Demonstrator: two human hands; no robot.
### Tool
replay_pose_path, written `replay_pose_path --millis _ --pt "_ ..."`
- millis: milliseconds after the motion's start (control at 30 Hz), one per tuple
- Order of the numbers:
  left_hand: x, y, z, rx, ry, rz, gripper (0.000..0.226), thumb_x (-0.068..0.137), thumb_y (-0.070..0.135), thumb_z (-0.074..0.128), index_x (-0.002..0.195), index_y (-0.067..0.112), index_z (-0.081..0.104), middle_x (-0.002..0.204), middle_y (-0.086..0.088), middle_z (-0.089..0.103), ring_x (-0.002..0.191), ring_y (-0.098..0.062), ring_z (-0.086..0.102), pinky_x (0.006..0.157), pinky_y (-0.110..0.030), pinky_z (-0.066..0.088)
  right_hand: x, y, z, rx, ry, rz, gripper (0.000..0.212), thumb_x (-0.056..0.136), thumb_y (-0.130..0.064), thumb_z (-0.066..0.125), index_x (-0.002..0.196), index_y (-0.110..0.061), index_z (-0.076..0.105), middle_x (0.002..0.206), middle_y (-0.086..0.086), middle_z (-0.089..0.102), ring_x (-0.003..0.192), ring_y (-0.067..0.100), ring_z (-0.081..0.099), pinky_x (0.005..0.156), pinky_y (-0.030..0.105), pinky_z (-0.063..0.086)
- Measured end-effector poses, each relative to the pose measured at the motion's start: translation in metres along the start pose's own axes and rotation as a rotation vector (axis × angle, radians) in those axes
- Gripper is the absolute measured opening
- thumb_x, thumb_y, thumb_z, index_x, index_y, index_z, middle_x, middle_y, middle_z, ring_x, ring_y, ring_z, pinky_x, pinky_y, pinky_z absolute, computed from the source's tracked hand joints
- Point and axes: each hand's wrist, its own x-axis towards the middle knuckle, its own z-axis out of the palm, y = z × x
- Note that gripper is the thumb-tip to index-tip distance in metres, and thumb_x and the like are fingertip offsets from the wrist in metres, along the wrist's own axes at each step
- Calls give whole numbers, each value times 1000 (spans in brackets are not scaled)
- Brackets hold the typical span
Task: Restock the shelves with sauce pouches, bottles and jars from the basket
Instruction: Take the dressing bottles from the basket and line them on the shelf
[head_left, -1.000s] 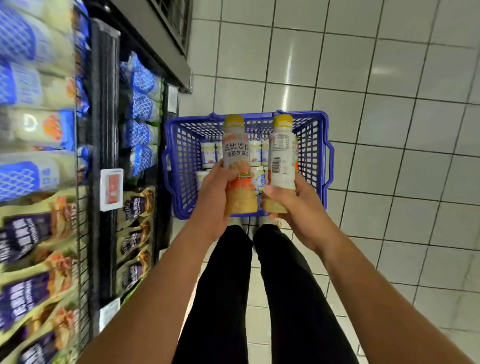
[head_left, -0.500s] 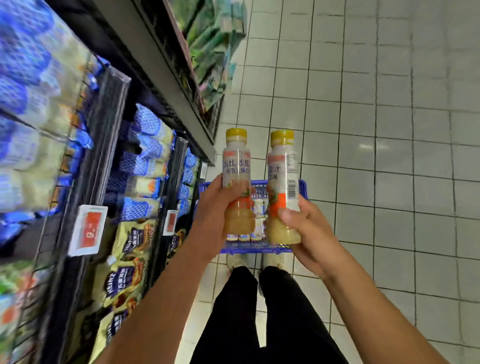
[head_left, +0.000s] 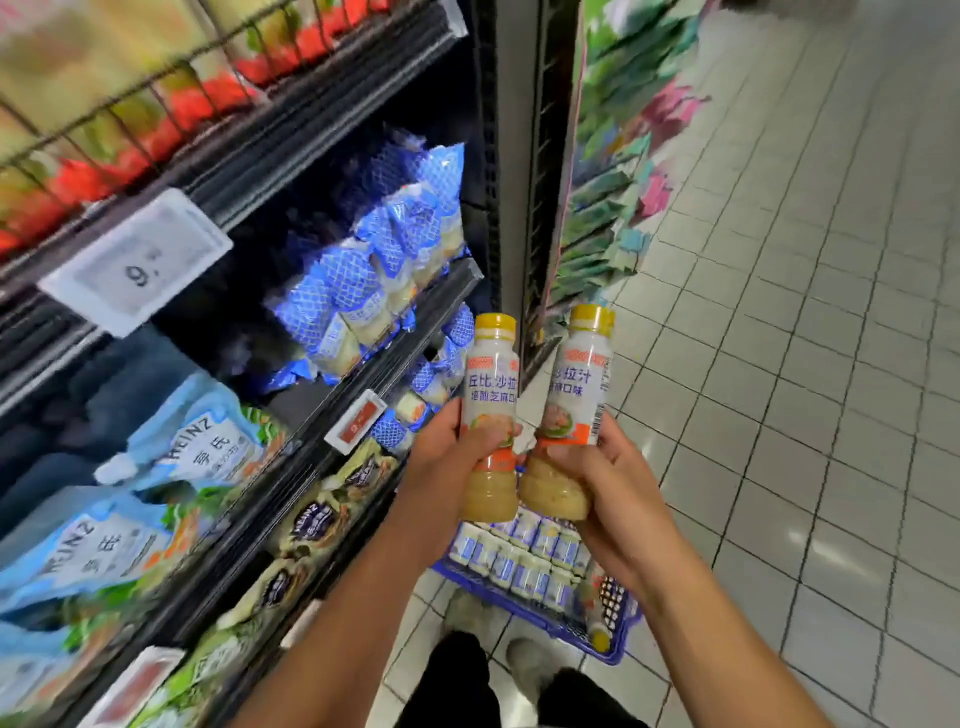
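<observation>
The left grip (head_left: 447, 457) curls round the left bottle (head_left: 491, 384) and the right grip (head_left: 613, 483) round the right bottle (head_left: 579, 384). Both bottles are upright above the blue basket (head_left: 618, 629) of jars (head_left: 524, 561). Shelves of blue pouches (head_left: 374, 280) and Heinz pouches (head_left: 197, 441) stand close at the left.

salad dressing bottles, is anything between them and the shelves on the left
Nothing visible does. The left hand holds one salad dressing bottle and the right hand the other bottle, in open air beside the shelf fronts. The nearest shelves are packed with blue pouches and Heinz pouches, though, and no bottle slot shows.
</observation>
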Motion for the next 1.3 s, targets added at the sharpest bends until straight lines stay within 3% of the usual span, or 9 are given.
replay_pose_path --millis 133,267,367,533,633,733,867,1067,1300 --pt "-31 2 -13 -116 185 77 26 71 29 74 98 28 76 95 -8 74 78 -18 67 64 -32 57 3 0 21 -82 -130 45 31 76 -14 71 106 -9 66 86 10 73 73 19 70 61 30 56" --pt "-71 -2 -25 -212 354 163 35 64 34 78 99 30 76 100 -13 71 84 -24 66 72 -38 54 -4 10 39 -188 -281 97 33 75 -16 73 106 -6 67 92 15 73 76 22 68 66 33 57" --pt "-106 -8 -33 -266 461 253 36 73 22 72 109 22 71 98 -10 75 77 -21 70 63 -33 57 -16 23 58 -268 -392 112 38 73 -11 74 109 -4 67 101 23 73 83 28 69 71 37 59" --pt "-172 -17 -48 -307 642 375 39 75 14 72 113 17 68 102 -12 75 82 -24 72 72 -39 59 -48 47 93 -331 -613 148 41 68 -4 77 106 -10 65 96 14 76 80 22 73 67 35 59" --pt "-212 -25 -55 -360 749 428 40 73 13 77 112 14 68 101 -12 75 81 -23 72 69 -36 59 -69 64 115 -368 -736 197 43 65 2 79 103 -11 65 92 11 76 79 21 72 67 34 60" --pt "-252 -35 -61 -405 831 498 42 76 14 68 117 10 65 100 -12 75 81 -23 71 65 -35 58 -93 82 138 -411 -833 217 40 67 -6 72 106 -8 65 93 12 76 78 22 71 68 34 60" --pt "-312 -50 -69 -439 945 584 40 76 16 65 116 9 66 99 -15 74 77 -23 71 63 -33 58 -134 109 163 -475 -990 244 38 72 -11 73 110 -13 68 98 11 77 81 22 75 66 33 59" --pt "-410 -81 -78 -487 1099 672 42 78 18 63 118 5 64 99 -16 72 77 -24 68 63 -32 57 -217 154 198 -537 -1169 301 39 66 -33 79 105 -32 73 104 12 76 90 30 74 77 46 61" --pt "-530 -121 -86 -438 1285 736 44 80 19 65 122 8 63 115 -27 68 93 -34 66 75 -39 59 -329 212 226 -548 -1311 379 39 76 -30 79 112 -20 70 108 13 75 96 36 73 81 49 60"
